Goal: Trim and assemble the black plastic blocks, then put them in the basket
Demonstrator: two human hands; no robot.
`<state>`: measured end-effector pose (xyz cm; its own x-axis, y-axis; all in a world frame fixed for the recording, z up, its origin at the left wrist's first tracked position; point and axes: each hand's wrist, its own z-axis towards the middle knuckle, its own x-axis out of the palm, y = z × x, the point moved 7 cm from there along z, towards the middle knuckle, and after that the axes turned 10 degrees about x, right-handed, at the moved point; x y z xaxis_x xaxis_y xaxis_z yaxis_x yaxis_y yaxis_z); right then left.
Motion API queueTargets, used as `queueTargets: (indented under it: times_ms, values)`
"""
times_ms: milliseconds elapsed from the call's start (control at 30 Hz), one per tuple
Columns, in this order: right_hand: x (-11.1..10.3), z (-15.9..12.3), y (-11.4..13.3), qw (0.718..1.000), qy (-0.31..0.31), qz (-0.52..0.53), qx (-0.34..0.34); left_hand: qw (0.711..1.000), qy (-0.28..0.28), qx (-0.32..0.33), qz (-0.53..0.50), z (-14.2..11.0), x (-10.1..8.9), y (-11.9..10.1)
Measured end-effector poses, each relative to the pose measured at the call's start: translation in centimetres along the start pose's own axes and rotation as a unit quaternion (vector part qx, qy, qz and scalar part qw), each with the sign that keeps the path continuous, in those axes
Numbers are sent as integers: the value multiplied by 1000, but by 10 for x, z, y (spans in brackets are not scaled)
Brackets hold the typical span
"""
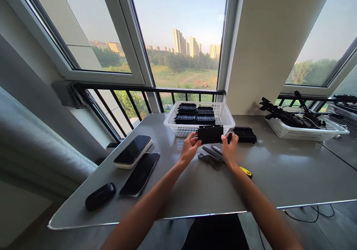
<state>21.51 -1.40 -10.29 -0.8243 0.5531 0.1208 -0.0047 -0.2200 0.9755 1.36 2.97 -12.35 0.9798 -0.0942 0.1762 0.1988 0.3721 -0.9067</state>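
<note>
I hold the flat, rectangular black plastic tray (210,134) level, long axis left-right; left hand (190,147) and right hand (230,148) fingers clamp its ends.

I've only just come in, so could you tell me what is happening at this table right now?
A person at a grey table by the window holds a flat black plastic part between both hands, the left hand at its left end and the right hand at its right end. Just beyond stands a white basket holding more black parts; another one lies beside it. A yellow-handled tool and a grey glove lie under the hands. Two phones sit to the left.
</note>
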Motion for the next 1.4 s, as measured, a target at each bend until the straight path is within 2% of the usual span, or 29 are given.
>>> queueTargets:
  times_ms: [67,200,300,400,633,800,1133,1400]
  values:
    - [3,-4,2,1000,22,2,18,1000,-10,9,15,1,-2,-1]
    - [22,-12,-12,978,145,82,128,999,-22,24,27,1,-5,-4]
    - [40,-23,-25,941,234,109,221,999,-16,36,24,0,-3,-6]
    - [58,-41,-35,887,328,123,301,998,-3,52,24,-1,1,-9]
    - [73,-63,-41,803,441,134,378,994,36,100,33,-5,10,-12]
    - [72,-64,-43,778,452,153,410,990,51,117,60,-10,14,-10]
    - [70,-66,-42,771,418,174,448,983,52,138,107,-13,16,-14]
    - [71,-66,-41,763,414,195,456,979,57,142,132,-15,17,-17]
